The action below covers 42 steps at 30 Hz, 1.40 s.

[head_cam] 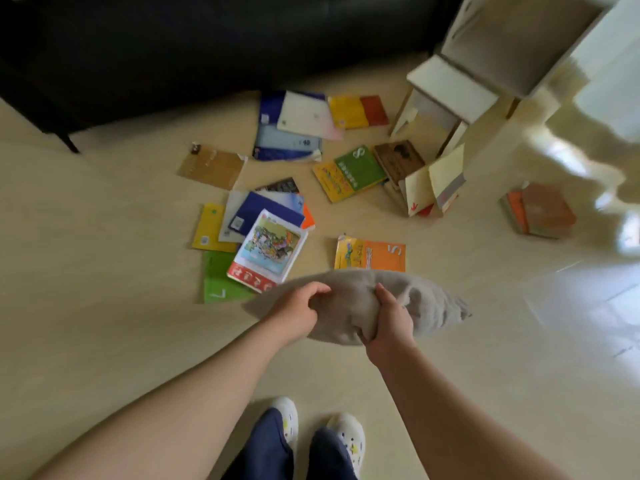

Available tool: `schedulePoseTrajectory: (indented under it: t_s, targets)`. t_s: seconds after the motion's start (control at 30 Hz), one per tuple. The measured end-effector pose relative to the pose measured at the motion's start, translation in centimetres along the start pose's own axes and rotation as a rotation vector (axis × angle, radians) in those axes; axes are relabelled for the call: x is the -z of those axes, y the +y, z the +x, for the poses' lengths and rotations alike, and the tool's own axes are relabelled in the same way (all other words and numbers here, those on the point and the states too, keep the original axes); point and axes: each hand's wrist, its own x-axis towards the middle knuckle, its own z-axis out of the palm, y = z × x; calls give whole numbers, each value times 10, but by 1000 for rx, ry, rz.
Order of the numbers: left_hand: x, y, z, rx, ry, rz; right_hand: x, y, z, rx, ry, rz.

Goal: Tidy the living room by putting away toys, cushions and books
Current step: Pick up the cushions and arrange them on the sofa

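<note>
Left hand (298,306), right hand (392,318) grip grey cushion (346,318); orange book (372,255) marked "5".

Bright daylight glare on glossy floor (575,299) at right; blurred, warped edges.

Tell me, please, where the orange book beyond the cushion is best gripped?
Pinch the orange book at its far left corner, coming from above: it lies flat on the floor, and that corner looks curled up, giving a way under it.

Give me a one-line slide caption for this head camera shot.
Both hands, left hand and right hand, grip a grey cushion above books scattered on the floor.
</note>
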Motion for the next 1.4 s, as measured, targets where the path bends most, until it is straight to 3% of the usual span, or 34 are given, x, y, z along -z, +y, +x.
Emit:
schedulePoseTrajectory:
  t_s: [0.17, 0.3, 0.47, 0.67, 0.8, 0.97, 1.2, 1.4]
  targets:
    - [54, 81, -85, -278, -32, 227, -12, -86, -123, 13, -155, -38]
    - [82, 145, -130, -323, 311, 103, -26, -138, -191, 103, -306, -149]
    - [124, 193, -175, -269, 717, 101, -41, -181, -248, 375, -486, -371]
    - [206, 196, -197, -159, 944, -68, -67, -200, -269, 750, -438, -587]
    - [266, 176, -206, -157, 976, -289, -115, -197, -286, 860, -453, -738]
    - [340, 135, -204, -179, 988, -411, -205, -179, -299, 872, -471, -795]
    - [486, 67, -199, -276, 829, -747, -341, -143, -308, 539, -438, -544]
    - [604, 37, -183, -336, 787, -893, -465, -122, -340, 421, -627, -389]
